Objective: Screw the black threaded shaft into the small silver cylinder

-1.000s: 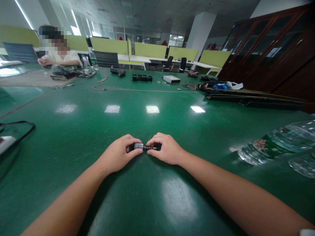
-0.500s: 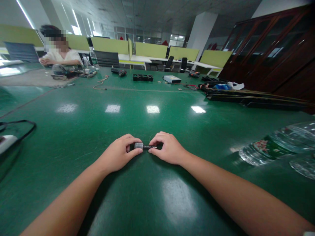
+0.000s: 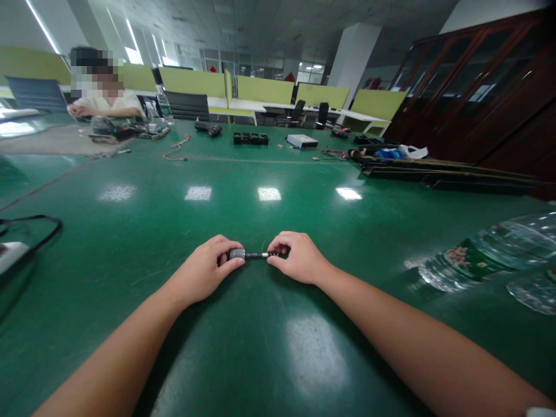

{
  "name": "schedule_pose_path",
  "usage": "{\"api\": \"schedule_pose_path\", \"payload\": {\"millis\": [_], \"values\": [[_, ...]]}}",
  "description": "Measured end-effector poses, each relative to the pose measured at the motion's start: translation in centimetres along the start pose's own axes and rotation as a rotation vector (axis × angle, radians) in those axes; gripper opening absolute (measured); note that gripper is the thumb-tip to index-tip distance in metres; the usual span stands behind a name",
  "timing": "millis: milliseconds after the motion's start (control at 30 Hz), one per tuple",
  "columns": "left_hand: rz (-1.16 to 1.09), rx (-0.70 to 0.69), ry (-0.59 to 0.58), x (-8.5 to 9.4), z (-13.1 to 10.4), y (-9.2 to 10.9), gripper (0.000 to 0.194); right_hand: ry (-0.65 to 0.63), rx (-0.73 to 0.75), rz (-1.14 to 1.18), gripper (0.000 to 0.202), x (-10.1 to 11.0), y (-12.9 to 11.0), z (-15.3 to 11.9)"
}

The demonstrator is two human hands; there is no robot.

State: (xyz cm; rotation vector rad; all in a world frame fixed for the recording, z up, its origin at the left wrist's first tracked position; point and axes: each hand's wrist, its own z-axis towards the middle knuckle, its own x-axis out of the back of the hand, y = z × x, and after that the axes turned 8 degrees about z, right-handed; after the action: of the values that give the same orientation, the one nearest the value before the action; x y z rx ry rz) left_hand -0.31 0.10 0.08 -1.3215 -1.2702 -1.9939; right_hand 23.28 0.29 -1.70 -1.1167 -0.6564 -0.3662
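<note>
In the head view a small tool with a grey metal cylinder [image 3: 237, 253] and a thin dark shaft [image 3: 254, 255] lies level between my hands, just above or on the green table. My left hand [image 3: 206, 269] is closed around the cylinder, thumb and fingers pinching it; part of it is hidden in the grip. My right hand [image 3: 299, 259] pinches the far right end of the shaft, where a shiny band and a dark tip show between thumb and fingers. What kind of tool it is, I cannot tell.
Clear bottles [image 3: 473, 255] lie at the right. A black cable [image 3: 52, 223] and white power strip [image 3: 13, 255] are at the left edge. Farther back are a black fan block [image 3: 251, 138], a white box [image 3: 302, 141], a drill [image 3: 208, 128], dark panels [image 3: 434, 171] and a seated person [image 3: 108, 104].
My hands have moved slightly apart, the left hand and cylinder going left. More of the dark shaft and its shiny band now shows between them.
</note>
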Motion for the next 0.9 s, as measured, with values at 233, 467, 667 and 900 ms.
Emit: {"api": "schedule_pose_path", "payload": {"millis": [233,467,667,900], "values": [[0.007,0.023,0.009,0.1,0.1,0.0,0.032,0.045,-0.055,-0.002,0.006,0.3,0.0,0.2],[-0.003,0.021,0.000,0.1,0.0,0.1,0.033,0.001,-0.019,-0.003,0.007,0.1,-0.3,-0.1],[-0.014,0.005,-0.016,0.0,0.0,0.2,0.031,-0.044,0.033,0.031,0.011,-0.2,-0.4,-0.1],[-0.026,-0.027,-0.021,-0.1,-0.1,0.5,0.029,-0.102,0.114,0.148,0.030,-0.5,-1.1,-0.4]]}}
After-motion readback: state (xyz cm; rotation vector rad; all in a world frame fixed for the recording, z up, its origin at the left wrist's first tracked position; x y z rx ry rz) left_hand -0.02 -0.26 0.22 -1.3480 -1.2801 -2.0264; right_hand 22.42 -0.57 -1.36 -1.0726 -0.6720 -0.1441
